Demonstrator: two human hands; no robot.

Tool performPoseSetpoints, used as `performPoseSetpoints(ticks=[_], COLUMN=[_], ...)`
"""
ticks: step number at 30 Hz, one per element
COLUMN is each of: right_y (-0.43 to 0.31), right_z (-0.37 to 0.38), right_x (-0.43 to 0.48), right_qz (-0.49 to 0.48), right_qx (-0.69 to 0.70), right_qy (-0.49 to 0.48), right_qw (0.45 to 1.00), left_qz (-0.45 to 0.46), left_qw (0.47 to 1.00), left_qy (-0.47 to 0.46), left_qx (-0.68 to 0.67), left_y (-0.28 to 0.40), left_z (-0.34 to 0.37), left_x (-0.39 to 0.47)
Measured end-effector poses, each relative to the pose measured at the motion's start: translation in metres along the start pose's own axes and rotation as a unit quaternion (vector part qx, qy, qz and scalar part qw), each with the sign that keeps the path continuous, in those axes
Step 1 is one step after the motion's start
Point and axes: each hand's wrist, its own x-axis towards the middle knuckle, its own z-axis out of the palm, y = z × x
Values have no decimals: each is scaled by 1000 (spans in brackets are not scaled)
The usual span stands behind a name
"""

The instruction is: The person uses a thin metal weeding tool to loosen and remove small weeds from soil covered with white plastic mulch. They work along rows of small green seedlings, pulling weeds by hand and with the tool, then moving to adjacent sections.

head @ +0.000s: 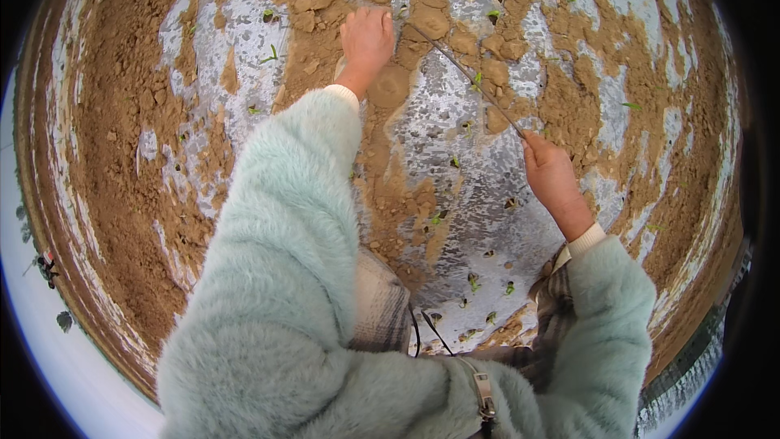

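My right hand [553, 175] grips the near end of a thin metal rod [466, 73]. The rod slants up and left, and its far end meets the soil close to my left hand [368, 36]. That left hand is low over the ground with its back towards me and its fingers curled down. What lies beneath its fingertips is hidden. Beside it, a small green seedling [403, 10] shows near the rod's far end. Plastic mulch film [445, 103], pale and silvery, covers the bed, partly overlaid with brown soil [390, 86].
Small seedlings poke through holes in the film, such as one seedling [454, 162] between my arms and another seedling [268, 14] at upper left. Loose soil [131, 97] runs along the left. A black cord [436, 332] hangs from my fluffy jacket [292, 244].
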Motion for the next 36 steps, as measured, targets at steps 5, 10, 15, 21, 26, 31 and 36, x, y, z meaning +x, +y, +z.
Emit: performPoseSetpoints(ticks=[5, 10, 15, 21, 26, 31, 36], right_y=[-5, -8, -12, 0, 30, 44, 48], right_z=[3, 11, 18, 1, -27, -30, -20], right_x=[-4, -11, -16, -14, -22, -35, -38], right_qz=[-15, -45, -51, -78, -74, -57, -34], right_qx=[-89, -174, -191, -222, -209, -117, -48], right_qy=[-20, -28, -17, 29, 37, 36, 45], right_qw=[996, 983, 980, 972, 974, 991, 997], left_qz=[13, -90, -93, -102, -194, -173, -188], left_qw=[997, 975, 966, 951, 929, 914, 924], left_qy=[-78, -198, -219, -256, -305, -344, -330], left_qx=[15, 45, 98, 141, 78, 125, 47], left_y=[9, 14, 15, 19, 6, 5, 1], left_z=[11, 21, 25, 25, 37, 41, 36], left_x=[34, 48, 47, 58, 69, 72, 70])
